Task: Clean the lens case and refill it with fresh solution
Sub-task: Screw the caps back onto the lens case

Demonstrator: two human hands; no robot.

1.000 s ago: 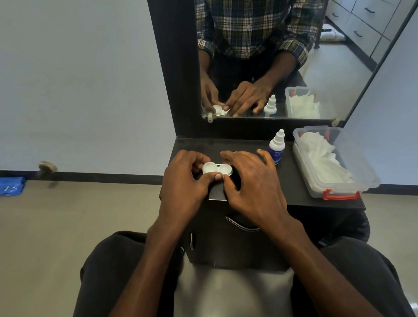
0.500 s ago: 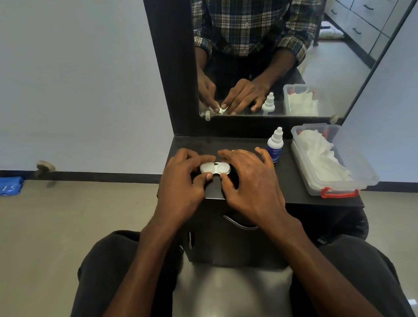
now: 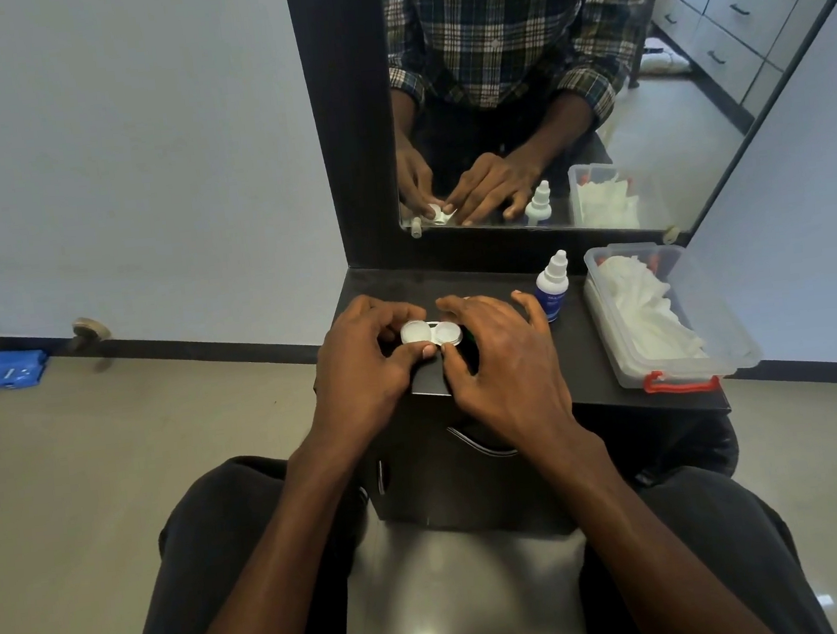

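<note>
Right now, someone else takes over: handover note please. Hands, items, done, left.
Left hand: fingers on the left end of the lens case.
Right hand: fingers on its right end.
Lens case: on the dark shelf near the front edge, both caps on.
Solution bottle: upright, capped, right of the hands, untouched.
Tissue box: open at far right.
Done: nothing visible; caps not off.
Left: uncap, clean, wipe, refill, recap.
</note>
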